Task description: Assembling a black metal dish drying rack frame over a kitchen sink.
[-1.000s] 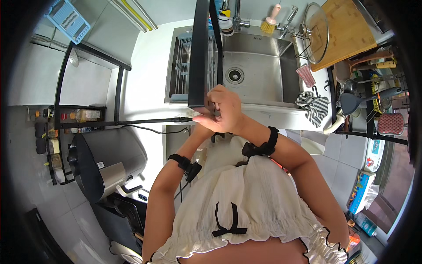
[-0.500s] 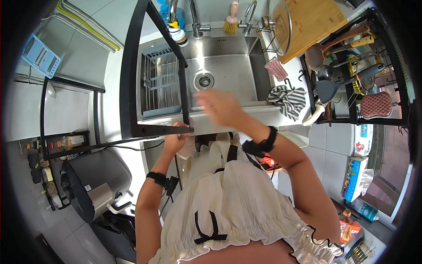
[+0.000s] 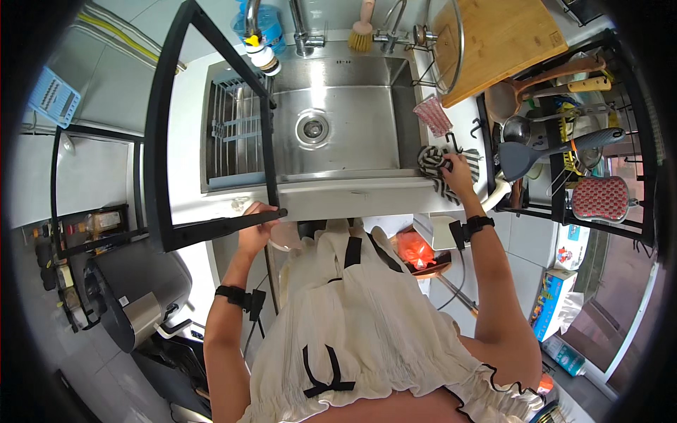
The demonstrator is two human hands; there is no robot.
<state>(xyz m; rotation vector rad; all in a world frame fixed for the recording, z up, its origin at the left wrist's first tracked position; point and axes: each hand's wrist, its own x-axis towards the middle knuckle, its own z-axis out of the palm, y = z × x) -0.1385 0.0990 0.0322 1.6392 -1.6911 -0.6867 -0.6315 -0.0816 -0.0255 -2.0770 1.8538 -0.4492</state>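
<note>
My left hand (image 3: 255, 231) is closed round the lower end of a black metal rack frame (image 3: 211, 233), which stands tilted over the left part of the sink. At the right of the counter's front edge, my right hand (image 3: 460, 178) grips a black-and-white striped cloth (image 3: 431, 159). The cloth is bunched under the fingertips, with part of it draping over the edge. A red-and-white patterned sponge (image 3: 432, 116) lies just beyond it. Both wrists wear black straps with a small device.
The steel sink (image 3: 352, 120) has a grey drying rack (image 3: 240, 130) at its left. Behind stand a faucet (image 3: 303, 35), a brush (image 3: 361, 32) and a wooden cutting board (image 3: 497, 46). Right is a black utensil shelf (image 3: 525, 211). Below, a pan (image 3: 437, 269) holds a red bag.
My right hand has moved from over the sink to the right and taken hold of the striped cloth. The rack frame, held by my left hand, appears farther left in the shifted view.
</note>
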